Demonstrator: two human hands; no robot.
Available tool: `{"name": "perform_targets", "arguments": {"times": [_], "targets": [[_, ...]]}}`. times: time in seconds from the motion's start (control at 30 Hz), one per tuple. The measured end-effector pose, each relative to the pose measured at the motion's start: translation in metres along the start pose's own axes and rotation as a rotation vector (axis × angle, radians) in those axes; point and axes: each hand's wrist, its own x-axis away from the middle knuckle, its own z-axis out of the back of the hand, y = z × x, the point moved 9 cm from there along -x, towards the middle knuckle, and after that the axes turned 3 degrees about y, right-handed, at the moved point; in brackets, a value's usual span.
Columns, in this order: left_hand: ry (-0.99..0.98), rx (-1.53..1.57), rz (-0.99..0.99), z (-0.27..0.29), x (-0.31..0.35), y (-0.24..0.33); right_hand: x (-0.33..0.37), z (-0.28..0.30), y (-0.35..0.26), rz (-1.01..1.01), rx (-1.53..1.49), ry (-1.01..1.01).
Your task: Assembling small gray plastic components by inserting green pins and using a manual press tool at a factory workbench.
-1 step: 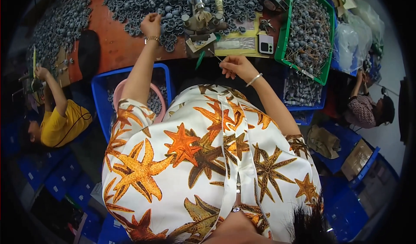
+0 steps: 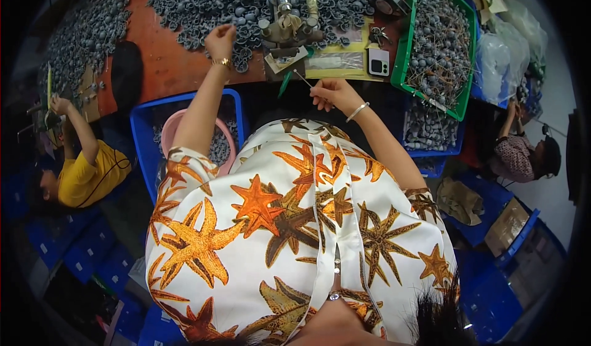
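My left hand (image 2: 220, 43) is over the near edge of a big heap of small grey plastic parts (image 2: 203, 4), some ring-shaped and some round. Its fingertips are pinched together, and whatever may be between them is too small to make out. Between thumb and fingers, my right hand (image 2: 332, 94) grips a thin pale rod (image 2: 303, 78), whose far end points toward a metal bench fixture (image 2: 288, 29). That fixture stands at the table's front, with a small pale plate (image 2: 286, 60) at its base. A green strip (image 2: 285, 84) hangs from the table edge beside the rod.
A green crate (image 2: 400, 69) of round grey parts on thin stems stands at the right, near a phone (image 2: 378, 62). Below the table's left edge are a blue bin (image 2: 141, 143) and a pink basin (image 2: 228, 140). Co-workers sit at far left (image 2: 92, 174) and far right (image 2: 517, 155).
My left hand has moved slightly right and closer to me, its wrist turning a little. My right hand has shifted slightly left with the rod still in its grip.
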Motion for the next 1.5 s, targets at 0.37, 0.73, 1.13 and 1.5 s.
{"name": "perform_targets", "arguments": {"times": [0.37, 0.73, 1.13, 1.5], "targets": [[-0.174, 0.464, 0.42, -0.031, 0.173, -0.001, -0.041, -0.04, 0.018, -0.197, -0.271, -0.024], [-0.277, 0.466, 0.237, -0.042, 0.179, 0.021, -0.042, -0.042, 0.003, -0.119, -0.305, 0.013], [-0.317, 0.324, 0.12, -0.042, 0.174, 0.037, -0.043, -0.05, -0.004, 0.093, -0.153, -0.046], [-0.595, 0.105, -0.14, -0.046, 0.179, 0.061, -0.039, -0.037, -0.011, 0.154, 0.14, 0.039]]}}
